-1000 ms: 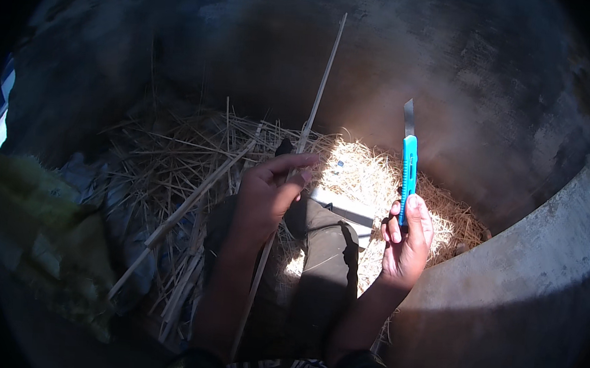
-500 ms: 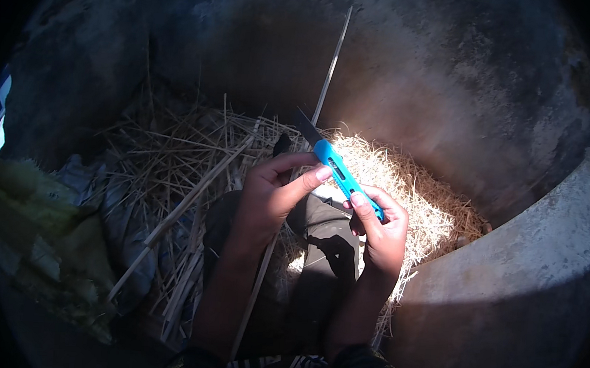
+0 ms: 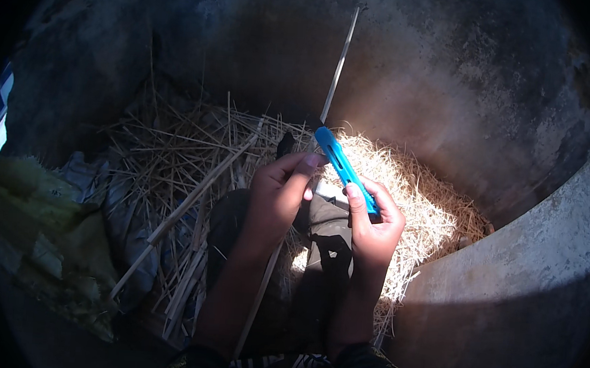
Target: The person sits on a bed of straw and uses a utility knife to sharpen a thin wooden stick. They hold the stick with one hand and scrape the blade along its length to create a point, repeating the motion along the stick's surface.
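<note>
A blue utility knife (image 3: 343,163) rests in my right hand (image 3: 380,224), its thumb along the lower end and the fingers wrapped behind. The knife's top end points up and to the left, and its blade is hard to make out. My left hand (image 3: 277,193) is closed in a pinch just left of the knife. A long, thin bamboo strip (image 3: 339,67) runs up from my lap, past my left thumb and fingers and behind the knife's tip. The exact grip on the strip is partly hidden.
Pale curly shavings (image 3: 436,214) lie heaped in sunlight at the right. Loose sticks (image 3: 167,148) are strewn at the left, beside a yellowish sack (image 3: 45,235). A curved grey wall (image 3: 453,72) rises around, with a pale slab (image 3: 516,254) at the right. My legs (image 3: 329,227) are below my hands.
My left thumb has drawn back from the knife's side toward my left fingers. The knife has turned steeper, and its dark blade, plain before, now barely shows.
</note>
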Available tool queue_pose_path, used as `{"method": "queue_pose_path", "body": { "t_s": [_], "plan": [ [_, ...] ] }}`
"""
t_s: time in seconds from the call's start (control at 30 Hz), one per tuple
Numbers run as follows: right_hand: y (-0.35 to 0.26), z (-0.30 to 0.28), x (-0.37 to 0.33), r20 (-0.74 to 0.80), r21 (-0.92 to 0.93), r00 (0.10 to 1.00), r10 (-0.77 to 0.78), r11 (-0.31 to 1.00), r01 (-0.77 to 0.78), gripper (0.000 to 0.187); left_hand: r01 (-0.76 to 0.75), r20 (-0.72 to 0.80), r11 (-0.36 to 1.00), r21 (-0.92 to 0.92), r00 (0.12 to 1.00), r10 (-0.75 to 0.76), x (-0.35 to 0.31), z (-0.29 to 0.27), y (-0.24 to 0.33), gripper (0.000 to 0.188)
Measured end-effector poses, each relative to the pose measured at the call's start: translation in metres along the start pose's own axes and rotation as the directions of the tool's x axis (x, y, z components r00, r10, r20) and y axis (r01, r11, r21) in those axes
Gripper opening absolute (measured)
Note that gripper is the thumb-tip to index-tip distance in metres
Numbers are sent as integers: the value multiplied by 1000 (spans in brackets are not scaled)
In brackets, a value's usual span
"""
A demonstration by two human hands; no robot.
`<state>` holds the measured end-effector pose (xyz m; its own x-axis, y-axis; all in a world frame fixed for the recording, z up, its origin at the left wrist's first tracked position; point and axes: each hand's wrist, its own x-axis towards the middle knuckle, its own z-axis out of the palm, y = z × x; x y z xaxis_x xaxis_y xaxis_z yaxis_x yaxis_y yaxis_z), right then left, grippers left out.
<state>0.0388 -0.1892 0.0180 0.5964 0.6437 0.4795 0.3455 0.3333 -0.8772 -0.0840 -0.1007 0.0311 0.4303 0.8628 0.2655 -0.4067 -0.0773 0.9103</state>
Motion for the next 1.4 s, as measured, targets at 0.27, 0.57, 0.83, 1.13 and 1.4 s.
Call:
{"method": "queue_pose_path", "body": {
  "t_s": [0.27, 0.57, 0.83, 1.13, 1.4],
  "plan": [
    [-1, -3, 4, 11, 20, 1000, 14, 1000, -14, 17, 1, -24, 998, 66, 1000, 1, -1, 3, 3, 21],
    [-2, 1, 6, 302, 273, 937, 177, 925, -263, 28, -31, 28, 999, 6, 999, 31, 3, -5, -7, 17],
    [8, 2, 6, 383, 470, 902, 201, 798, -378, 35, -21, 61, 1000, 9, 998, 21, 3, -4, -6, 14],
    [4, 3, 6, 362, 435, 902, 236, 812, -388, 17, -12, 23, 1000, 6, 1000, 12, 2, -1, -5, 14],
    [1, 4, 7, 330, 450, 907, 262, 801, -395, 16, -46, 14, 998, -38, 999, 47, 4, 0, -7, 15]
  ]
}}
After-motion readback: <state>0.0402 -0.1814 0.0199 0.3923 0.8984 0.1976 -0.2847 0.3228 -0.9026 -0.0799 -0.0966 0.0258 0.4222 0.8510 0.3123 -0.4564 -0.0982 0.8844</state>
